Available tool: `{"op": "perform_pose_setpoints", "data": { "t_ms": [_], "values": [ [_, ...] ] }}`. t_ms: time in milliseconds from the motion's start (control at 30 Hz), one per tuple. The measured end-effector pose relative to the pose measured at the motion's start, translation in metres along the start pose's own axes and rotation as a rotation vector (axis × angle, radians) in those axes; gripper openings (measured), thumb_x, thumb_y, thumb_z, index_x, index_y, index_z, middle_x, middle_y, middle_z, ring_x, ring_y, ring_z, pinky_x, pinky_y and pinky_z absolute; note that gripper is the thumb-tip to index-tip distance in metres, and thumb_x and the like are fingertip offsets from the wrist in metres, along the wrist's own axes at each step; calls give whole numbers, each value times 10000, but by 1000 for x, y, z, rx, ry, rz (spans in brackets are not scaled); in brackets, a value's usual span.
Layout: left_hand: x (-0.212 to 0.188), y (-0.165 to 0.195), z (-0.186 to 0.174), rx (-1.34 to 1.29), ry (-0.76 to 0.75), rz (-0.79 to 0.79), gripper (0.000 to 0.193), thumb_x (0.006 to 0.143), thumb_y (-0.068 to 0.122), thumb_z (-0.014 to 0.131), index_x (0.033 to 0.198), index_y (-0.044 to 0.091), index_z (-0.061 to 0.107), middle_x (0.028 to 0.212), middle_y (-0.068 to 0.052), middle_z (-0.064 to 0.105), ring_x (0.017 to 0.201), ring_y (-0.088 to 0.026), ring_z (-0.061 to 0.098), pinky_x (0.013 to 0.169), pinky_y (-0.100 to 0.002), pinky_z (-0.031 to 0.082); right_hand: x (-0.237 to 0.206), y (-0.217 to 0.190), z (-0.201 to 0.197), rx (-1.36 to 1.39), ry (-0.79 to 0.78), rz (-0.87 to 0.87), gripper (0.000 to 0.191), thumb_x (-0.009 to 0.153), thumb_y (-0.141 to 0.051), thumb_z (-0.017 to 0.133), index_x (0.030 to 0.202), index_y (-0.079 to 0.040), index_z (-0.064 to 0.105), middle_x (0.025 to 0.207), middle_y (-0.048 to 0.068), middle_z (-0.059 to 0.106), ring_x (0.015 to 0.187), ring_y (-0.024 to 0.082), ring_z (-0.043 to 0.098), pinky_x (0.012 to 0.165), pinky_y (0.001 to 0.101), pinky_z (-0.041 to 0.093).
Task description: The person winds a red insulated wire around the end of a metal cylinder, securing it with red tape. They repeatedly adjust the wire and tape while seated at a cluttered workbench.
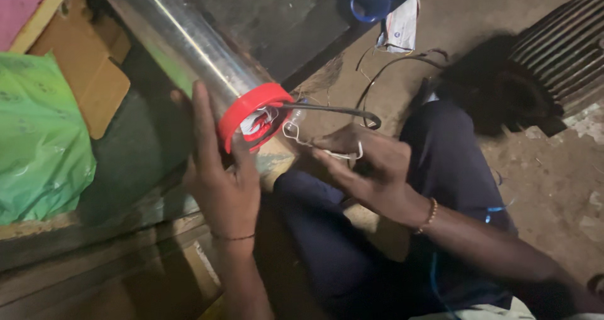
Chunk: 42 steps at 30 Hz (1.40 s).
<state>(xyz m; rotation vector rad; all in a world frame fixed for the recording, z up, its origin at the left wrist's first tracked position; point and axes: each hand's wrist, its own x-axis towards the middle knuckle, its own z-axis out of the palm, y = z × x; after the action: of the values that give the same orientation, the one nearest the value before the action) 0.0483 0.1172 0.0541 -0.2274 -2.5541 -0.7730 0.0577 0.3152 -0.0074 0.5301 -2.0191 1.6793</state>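
- Beside the workbench edge (126, 213), a long shiny steel tube (182, 40) is lying at a slant, its near end sticking out over the person's lap and wearing a red plastic cap (248, 109).
- Judging from how things lie, the cap is already sitting on the tube's end, while the wiring is not tidied away: white wires (296, 134) and a black cable (333, 110) are hanging out of the cap's opening, loose and unjoined as far as can be seen.
- The left hand (220, 182) is reaching up from below with a bent wrist, fingers stretched along the tube's side and thumb lying against the cap's rim; it is bracing the tube with a flat palm rather than clenching it.
- The right hand (365, 166) is coming in from the right, forearm lying across dark trousers (453, 163), palm turned partly up, fingertips pinching a loop of the white wire just beside the cap.
- A thin bracelet (430, 214) is sitting on the right wrist.
- Lying to the left on the bench is a crumpled green plastic bag (41, 137), with a cardboard piece (88, 75) behind it.
- Further back, a blue ring (370, 0) is resting by a paper packet (401, 26), and ribbed metal fins (566, 49) are showing at the upper right.
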Motion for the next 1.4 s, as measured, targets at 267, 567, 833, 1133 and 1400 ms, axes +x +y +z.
{"op": "perform_pose_setpoints", "data": {
  "t_ms": [267, 567, 833, 1133, 1400],
  "values": [
    [0, 2, -7, 175, -54, 12, 666, 1054, 93, 586, 1657, 88, 304, 1644, -207, 473, 1461, -364, 561, 1114, -419, 556, 13, -12, -10, 23, -112, 12, 155, 952, -29, 755, 1102, -40, 716, 1066, 101, 745, 977, 174, 749, 792, 284, 601],
    [-6, 4, -13, 181, -36, 27, 671, 1078, 80, 593, 1667, 82, 272, 1567, -195, 531, 1295, -359, 693, 986, -388, 624, 33, -22, -4, 121, -211, 75, 126, 1011, -48, 706, 1136, -33, 708, 1090, 59, 769, 986, 154, 772, 863, 287, 618],
    [-8, -3, -17, 111, -4, 86, 673, 1059, 47, 625, 1641, 92, 291, 1593, -209, 523, 1256, -372, 695, 956, -389, 643, 42, -2, 19, 98, -297, -55, 241, 919, 83, 681, 1131, -29, 704, 1053, 77, 756, 972, 193, 765, 847, 303, 606],
    [-9, -4, -16, 61, 7, 129, 631, 1096, 30, 587, 1628, 100, 254, 1588, -198, 473, 1351, -395, 615, 1038, -392, 598, 41, -8, 19, 40, -287, -55, 227, 954, 57, 726, 1159, -33, 691, 1119, 102, 757, 1001, 222, 783, 864, 302, 625],
    [-6, -2, -15, 41, -32, 40, 653, 1061, 25, 613, 1626, 49, 287, 1575, -232, 507, 1317, -417, 623, 993, -402, 611, 24, 2, 11, 154, -309, 108, 214, 972, 29, 689, 1177, -30, 705, 1163, 104, 760, 989, 187, 774, 847, 285, 652]
  ]
}}
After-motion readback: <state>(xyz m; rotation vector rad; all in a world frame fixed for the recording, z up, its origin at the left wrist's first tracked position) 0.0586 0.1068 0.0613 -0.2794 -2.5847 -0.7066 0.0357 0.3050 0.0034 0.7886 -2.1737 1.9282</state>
